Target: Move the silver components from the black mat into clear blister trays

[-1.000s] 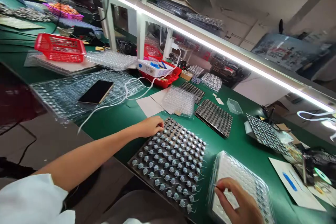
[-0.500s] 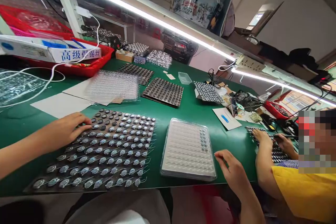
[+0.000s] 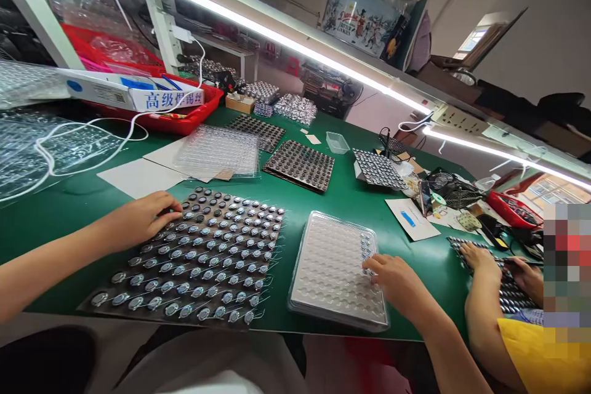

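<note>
Green bench top (image 3: 351, 197), strip-lit & shared: handling notes

Strip light (image 3: 277, 37) runs diag. across upr. half of frame. Dark board (image 3: 89, 306), lower left to ctr., carries rows of round comps (image 3: 172, 309) w/ thin wire leads, some overhanging its R edge. Pale tray (image 3: 323, 271), lower ctr.-right, has moulded pockets; short block of discs (image 3: 365, 245) sits in its upr. R part. Co-worker's hand (image 3: 480, 255) seen far R of frame.

Hands: L hand (image 3: 150, 220) at board's upr. L edge, thumb & fingers drawn together; cannot tell if anything is gripped. R hand (image 3: 394, 280) over tray's R side, at lower end of disc block, fingers bent down; tips partly hidden, grasp or release not confirmed.

Handling (judged): comps look light, rigid & smooth-faced, so apt to slip; leads look bendable, prob. the weak point, may snag on neighbours. Rec.: pinch by rim, thumb & forefinger; no pull on leads. Board looks flat & fairly stiff; hold by bare margins, both sides, level. Tray looks like thin plastic, light, likely to flex; support from beneath or by outer rim, not one corner.
</note>
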The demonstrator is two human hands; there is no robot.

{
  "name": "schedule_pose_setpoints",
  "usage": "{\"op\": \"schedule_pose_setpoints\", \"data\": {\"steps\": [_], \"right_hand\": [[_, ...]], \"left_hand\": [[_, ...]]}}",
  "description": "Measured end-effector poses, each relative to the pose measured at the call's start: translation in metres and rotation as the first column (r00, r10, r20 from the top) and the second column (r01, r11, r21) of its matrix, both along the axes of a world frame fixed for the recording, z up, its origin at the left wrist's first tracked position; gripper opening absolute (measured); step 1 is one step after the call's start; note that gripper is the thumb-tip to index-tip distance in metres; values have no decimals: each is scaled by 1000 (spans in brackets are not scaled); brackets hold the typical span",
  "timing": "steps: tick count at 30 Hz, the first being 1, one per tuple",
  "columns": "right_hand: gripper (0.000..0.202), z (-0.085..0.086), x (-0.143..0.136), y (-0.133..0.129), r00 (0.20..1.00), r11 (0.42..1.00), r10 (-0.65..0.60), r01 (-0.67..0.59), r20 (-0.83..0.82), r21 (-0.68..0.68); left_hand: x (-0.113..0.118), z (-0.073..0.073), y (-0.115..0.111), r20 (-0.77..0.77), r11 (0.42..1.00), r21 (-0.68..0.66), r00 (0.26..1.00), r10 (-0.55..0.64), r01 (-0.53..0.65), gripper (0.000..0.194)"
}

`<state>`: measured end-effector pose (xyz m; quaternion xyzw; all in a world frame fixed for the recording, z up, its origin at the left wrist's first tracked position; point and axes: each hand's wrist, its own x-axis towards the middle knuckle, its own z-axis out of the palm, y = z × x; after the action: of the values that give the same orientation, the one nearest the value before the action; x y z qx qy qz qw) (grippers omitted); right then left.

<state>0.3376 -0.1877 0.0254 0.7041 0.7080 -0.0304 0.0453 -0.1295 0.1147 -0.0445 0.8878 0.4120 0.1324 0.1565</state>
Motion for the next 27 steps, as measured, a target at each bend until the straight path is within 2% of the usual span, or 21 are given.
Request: {"op": "schedule_pose_setpoints", "data": {"steps": [4,8,10,12,13,15,17,19,21,23,25,27], "right_hand": [[34,-7,10,-14,997,979,-7,21,-71,202],[32,-18,12,-38,976,902,32,63,-213,426],[32,-22,6,-50,960,874,16,122,-280,470],[30,-26,-4,-61,941,853,-43,209,-335,478],[29,-27,-9,-65,930,840,-85,259,-357,477],[28,-29,-19,-69,902,790,-181,371,-393,488],[30,-31,-26,-72,864,720,-263,472,-428,509],[31,-34,-31,-74,828,657,-312,543,-467,523],[32,-39,-35,-78,798,613,-330,587,-504,529],[32,-46,-36,-86,777,581,-337,616,-532,532],[31,-54,-35,-96,768,564,-328,626,-549,539],[29,-61,-32,-106,773,559,-306,618,-555,553]], "left_hand": [[0,4,-11,6,1000,-17,1000,-2,2,22],[0,18,-21,70,999,4,996,49,-50,20],[7,29,-28,128,991,19,983,130,-133,21],[26,42,-40,203,989,-1,968,145,-148,22],[41,48,-49,248,994,-22,963,107,-105,22],[81,60,-70,346,996,-67,937,-37,64,22],[133,68,-97,415,960,-111,890,-191,257,20],[189,69,-127,421,894,-184,855,-304,409,15],[242,63,-153,403,826,-233,824,-399,514,12],[287,51,-173,352,784,-271,816,-459,558,12],[320,39,-186,288,779,-311,835,-469,545,13],[341,31,-192,224,790,-324,854,-470,520,15]]}}
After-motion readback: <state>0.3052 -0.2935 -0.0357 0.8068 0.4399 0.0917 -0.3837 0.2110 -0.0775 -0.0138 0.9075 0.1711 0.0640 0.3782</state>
